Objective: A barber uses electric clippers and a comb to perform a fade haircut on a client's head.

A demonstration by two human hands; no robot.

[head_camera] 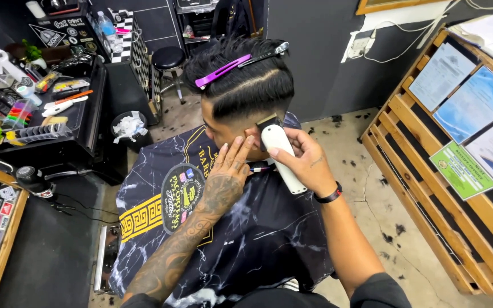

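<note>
A seated person (246,85) with dark hair sits below me, draped in a black marbled barber cape (241,239). A purple clip (222,71) and a dark clip hold the top hair up. My right hand (306,162) grips a white hair clipper (281,157), its black blade against the faded side of the head by the ear. My left hand (232,165), tattooed along the forearm, rests flat with fingers apart on the person's cheek and neck, holding nothing.
A black counter (81,114) at left carries combs, bottles and tools. A bin with paper (128,128) and a round stool (168,57) stand behind. A wooden pallet rack (429,188) with framed papers is at right. Hair clippings lie on the concrete floor (372,194).
</note>
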